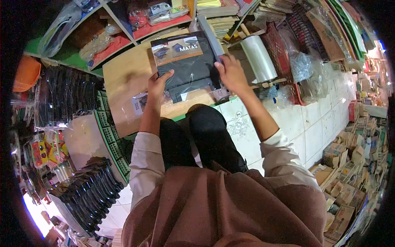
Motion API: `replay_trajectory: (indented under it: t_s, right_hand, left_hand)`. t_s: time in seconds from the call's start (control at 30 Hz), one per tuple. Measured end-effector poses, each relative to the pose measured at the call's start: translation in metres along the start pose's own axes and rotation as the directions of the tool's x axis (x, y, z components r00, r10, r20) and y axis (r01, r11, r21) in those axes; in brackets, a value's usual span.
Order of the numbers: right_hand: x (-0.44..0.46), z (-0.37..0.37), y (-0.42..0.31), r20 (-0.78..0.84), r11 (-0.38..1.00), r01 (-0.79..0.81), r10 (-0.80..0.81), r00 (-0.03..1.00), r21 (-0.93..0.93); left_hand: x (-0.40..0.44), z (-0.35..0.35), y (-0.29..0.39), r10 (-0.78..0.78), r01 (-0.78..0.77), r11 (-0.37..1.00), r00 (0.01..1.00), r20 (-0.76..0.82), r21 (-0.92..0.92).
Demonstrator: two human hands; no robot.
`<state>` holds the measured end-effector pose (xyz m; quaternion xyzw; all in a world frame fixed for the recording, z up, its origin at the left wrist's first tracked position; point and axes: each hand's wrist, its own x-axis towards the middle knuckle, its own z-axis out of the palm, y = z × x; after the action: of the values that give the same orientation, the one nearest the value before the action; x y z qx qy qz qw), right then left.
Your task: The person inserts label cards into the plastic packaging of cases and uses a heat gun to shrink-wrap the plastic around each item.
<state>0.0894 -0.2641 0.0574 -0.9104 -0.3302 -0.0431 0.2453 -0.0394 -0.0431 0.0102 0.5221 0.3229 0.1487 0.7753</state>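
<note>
A flat black folded item in a clear plastic bag (187,76), with a printed "MATAS" header card (177,50), lies over the wooden board in front of me. My left hand (158,82) grips its left edge, thumb on top and fingers underneath. Along the bag's right side runs a long grey bar (210,39), slanting away from me. My right hand (233,74) is closed around the bar's near end, the thumb towards the bag. What lies under the bar is hidden. Another small printed packet (140,103) sits by my left wrist.
A roll of clear film (258,57) on a wooden rod stands to the right. The wooden board (123,78) reaches left. Stacked black packaged goods (68,96) are at far left, shelves (135,35) behind, cardboard boxes (345,197) at lower right, white floor tiles (288,123) alongside.
</note>
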Motion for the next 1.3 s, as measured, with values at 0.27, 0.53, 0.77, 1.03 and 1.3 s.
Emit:
replay_trajectory:
  t_s: [0.27, 0.53, 0.77, 1.03, 1.3]
  right_hand:
    - [-0.012, 0.015, 0.002, -0.055, 0.984, -0.034, 0.025, 0.998, -0.175]
    - [-0.012, 0.015, 0.006, -0.012, 0.993, -0.055, 0.054, 0.998, -0.107]
    - [-0.013, 0.010, 0.001, -0.028, 0.992, -0.047, 0.044, 0.999, -0.114]
    - [0.039, 0.053, 0.087, 0.238, 0.545, -0.405, 0.351, 0.905, 0.734]
    - [0.038, 0.074, 0.084, -0.005, 0.718, -0.362, 0.453, 0.891, 0.595]
  left_hand:
    - [-0.006, 0.004, 0.009, 0.035, -0.029, 0.992, 0.998, -0.045, 0.124]
    - [-0.003, 0.001, 0.005, -0.073, 0.073, 0.997, 0.997, 0.000, 0.021]
    - [-0.005, -0.010, 0.001, -0.058, 0.062, 0.997, 0.994, 0.094, -0.043]
    - [-0.002, -0.008, -0.011, -0.068, 0.076, 0.986, 0.996, 0.054, -0.149]
    - [0.006, -0.012, -0.022, -0.032, 0.028, 0.983, 0.999, -0.018, -0.180]
